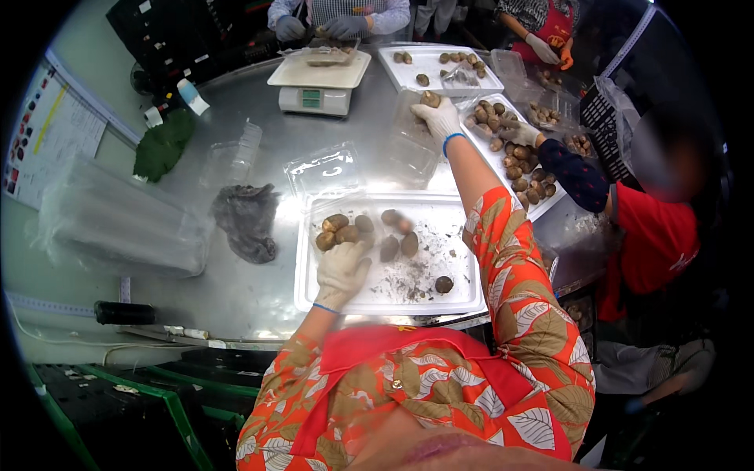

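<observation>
My left hand [344, 271], in a white glove, curls its fingers at the near edge of a clear plastic box [314, 206] on the white tray [452, 206]. Inside that box sit several brown egg-shaped mushrooms [336, 223]. More loose mushrooms [409, 244] lie beside it, among dark crumbs. Stretched forward to the right, my gloved right hand [440, 119] has its fingers closed around one brown mushroom [430, 99], near a second white tray [491, 161] full of them. Clear empty boxes [322, 169] rest on the metal table between my hands.
A co-worker's gloved hand [520, 133] reaches into the right tray. Across the table, another person's grey gloves [345, 27] handle a box on a scale [314, 98]. Stacked clear boxes [118, 220], a dark crumpled cloth [245, 221] and a green leaf [163, 145] lie at left.
</observation>
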Action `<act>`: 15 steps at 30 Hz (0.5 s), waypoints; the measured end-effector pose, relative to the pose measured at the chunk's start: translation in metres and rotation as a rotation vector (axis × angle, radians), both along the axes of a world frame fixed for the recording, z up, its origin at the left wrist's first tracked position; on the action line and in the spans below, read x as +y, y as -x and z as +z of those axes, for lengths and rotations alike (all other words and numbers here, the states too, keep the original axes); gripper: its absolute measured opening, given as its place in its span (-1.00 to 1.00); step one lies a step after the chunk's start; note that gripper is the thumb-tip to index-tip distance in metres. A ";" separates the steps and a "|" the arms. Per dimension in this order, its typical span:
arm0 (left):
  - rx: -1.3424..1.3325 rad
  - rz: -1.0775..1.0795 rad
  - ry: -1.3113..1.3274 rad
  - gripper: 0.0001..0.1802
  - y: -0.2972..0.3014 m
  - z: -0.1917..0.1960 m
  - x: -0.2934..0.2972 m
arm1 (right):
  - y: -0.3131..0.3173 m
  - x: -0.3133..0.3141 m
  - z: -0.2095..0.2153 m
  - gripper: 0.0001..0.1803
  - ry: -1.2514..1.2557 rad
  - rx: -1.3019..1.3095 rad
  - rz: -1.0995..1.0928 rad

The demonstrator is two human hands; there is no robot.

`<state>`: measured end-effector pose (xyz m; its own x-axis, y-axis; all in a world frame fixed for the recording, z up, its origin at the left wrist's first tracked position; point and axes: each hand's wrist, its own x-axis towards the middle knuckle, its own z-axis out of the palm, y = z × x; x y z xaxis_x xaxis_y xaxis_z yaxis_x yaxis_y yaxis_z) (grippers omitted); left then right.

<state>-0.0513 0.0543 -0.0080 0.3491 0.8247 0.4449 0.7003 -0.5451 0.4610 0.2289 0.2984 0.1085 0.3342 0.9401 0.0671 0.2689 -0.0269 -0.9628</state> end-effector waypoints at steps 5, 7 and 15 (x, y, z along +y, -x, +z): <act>0.000 0.023 -0.028 -0.67 -0.005 -0.015 0.007 | -0.009 0.026 -0.032 -0.43 0.040 0.030 0.006; -0.019 0.015 -0.007 -0.66 -0.004 -0.005 0.002 | -0.011 0.028 -0.036 -0.42 0.045 0.002 -0.019; -0.029 -0.006 0.034 -0.61 -0.006 0.005 0.003 | -0.021 0.039 -0.045 -0.38 0.067 0.036 0.001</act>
<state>-0.0454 0.0573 -0.0025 0.3413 0.8375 0.4267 0.6830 -0.5329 0.4996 0.2498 0.3376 0.0632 0.3345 0.9424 -0.0079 0.2339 -0.0911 -0.9680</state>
